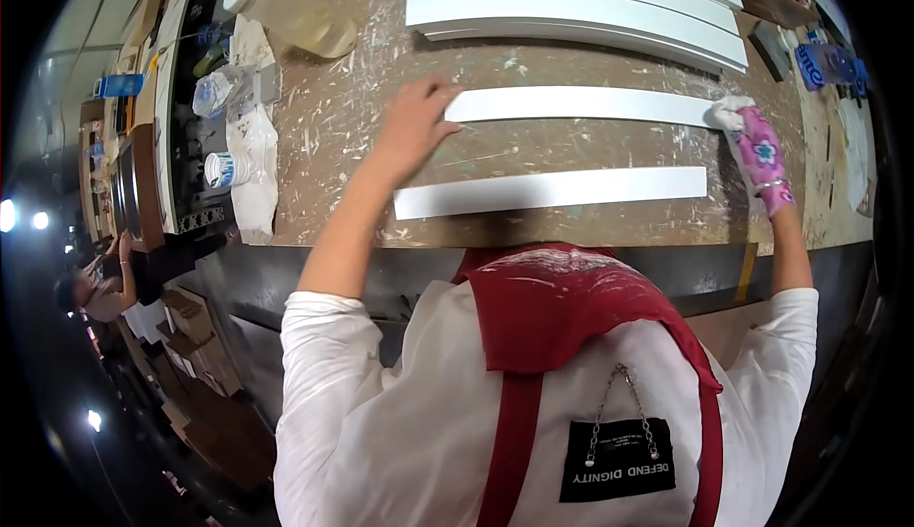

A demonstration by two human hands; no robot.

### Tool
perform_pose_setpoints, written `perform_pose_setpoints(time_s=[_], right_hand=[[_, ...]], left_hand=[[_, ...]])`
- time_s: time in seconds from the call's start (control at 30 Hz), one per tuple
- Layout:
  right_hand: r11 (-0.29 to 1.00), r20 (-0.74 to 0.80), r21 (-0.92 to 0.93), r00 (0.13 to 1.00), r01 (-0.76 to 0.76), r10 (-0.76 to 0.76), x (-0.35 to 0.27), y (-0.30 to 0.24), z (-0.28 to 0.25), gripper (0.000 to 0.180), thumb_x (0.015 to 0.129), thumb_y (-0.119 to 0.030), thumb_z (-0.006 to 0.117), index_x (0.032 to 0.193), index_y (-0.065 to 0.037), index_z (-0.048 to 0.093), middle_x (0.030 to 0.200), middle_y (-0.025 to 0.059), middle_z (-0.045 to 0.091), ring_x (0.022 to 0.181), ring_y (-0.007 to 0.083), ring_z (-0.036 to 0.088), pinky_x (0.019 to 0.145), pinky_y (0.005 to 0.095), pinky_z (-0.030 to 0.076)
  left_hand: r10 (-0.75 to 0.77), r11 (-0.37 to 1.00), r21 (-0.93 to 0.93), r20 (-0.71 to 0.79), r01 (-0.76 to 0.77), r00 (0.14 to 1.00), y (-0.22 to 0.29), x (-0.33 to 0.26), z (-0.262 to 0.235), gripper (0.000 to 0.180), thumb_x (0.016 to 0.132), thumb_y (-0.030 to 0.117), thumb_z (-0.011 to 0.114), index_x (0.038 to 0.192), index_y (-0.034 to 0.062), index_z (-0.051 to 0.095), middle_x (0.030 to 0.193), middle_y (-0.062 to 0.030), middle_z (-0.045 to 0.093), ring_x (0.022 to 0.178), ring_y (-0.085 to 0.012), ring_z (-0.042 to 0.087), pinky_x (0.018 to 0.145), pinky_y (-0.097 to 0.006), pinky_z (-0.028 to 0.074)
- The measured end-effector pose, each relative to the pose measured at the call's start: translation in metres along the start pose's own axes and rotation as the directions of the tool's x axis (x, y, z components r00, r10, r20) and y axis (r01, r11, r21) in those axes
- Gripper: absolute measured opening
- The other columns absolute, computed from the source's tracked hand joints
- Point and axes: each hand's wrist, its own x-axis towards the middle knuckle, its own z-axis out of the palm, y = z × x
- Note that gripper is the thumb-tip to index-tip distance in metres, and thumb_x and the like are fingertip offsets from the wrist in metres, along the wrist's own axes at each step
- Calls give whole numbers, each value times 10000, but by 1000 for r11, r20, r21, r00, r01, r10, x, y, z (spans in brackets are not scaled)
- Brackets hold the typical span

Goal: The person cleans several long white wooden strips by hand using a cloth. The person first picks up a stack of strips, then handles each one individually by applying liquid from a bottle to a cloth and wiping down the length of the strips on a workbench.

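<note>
A long white strip [581, 103] lies across the brown workbench [333, 146]. My bare left hand [416, 125] grips its left end, thumb on the near edge and fingers on the far edge. At the strip's right end is my right hand [760, 151], in a pink floral glove. It is closed on a white cloth [733, 111], which presses against that end. Nearer to me, a second white strip [552, 192] rests on the bench, touched by neither hand. A stack of white boards [571, 3] stands at the far side of the bench.
At the far left lies a translucent bottle [290, 18] of yellowish liquid. Along the left edge are a clear plastic bottle [221, 91] and a white cup [227, 170]. A blue-labelled bottle [830, 65] lies far right, near a dark block [769, 49]. Another person [105, 284] is off left.
</note>
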Motion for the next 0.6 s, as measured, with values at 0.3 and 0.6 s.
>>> perform_pose_setpoints(time_s=[0.3,0.6], right_hand=[[819,-97,476,907,-320,410,21,-3,26,382,906,-123,504,1271,-10,503,1181,109,592,1087,185,541,941,287,390],[565,-62,784,873,-257,483,8,-4,36,357,910,-118,543,1227,43,511,1122,60,603,1017,123,533,891,259,414]], left_hand=[[-5,983,-182,-69,-8,998,-5,-9,3,538,716,163,737,1194,31,527,1178,-162,516,1090,-362,498,924,-402,425],[-149,924,-373,-142,86,979,2,-28,-43,408,783,89,678,1152,9,525,1161,-168,557,1024,-333,573,856,-376,475]])
